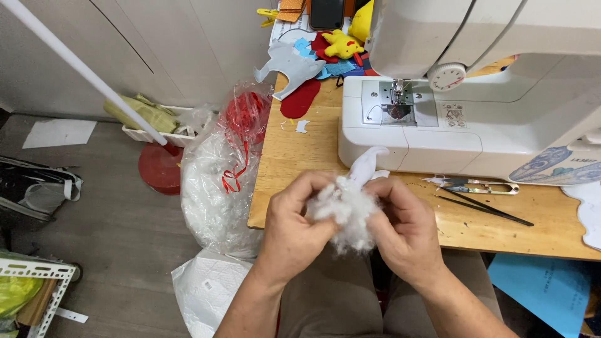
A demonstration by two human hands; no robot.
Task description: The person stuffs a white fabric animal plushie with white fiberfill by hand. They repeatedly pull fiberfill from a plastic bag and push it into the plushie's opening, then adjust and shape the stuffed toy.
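Observation:
My left hand [293, 228] and my right hand [405, 228] meet over the front edge of a wooden table [294, 150]. Between them they hold a small white fabric piece [365, 166], whose tip sticks up above my fingers, and a tuft of white stuffing fibre [346, 209] that bulges out between both thumbs. Both hands pinch the fabric and fibre together. A white sewing machine [476, 94] stands right behind my hands.
Thread snips [479, 186] and thin black tweezers [485, 208] lie right of my hands. Grey, red, blue felt cutouts [294, 69] and a yellow plush toy [342, 44] sit at the table's back. A clear bag of stuffing [216, 181] leans against the table's left side.

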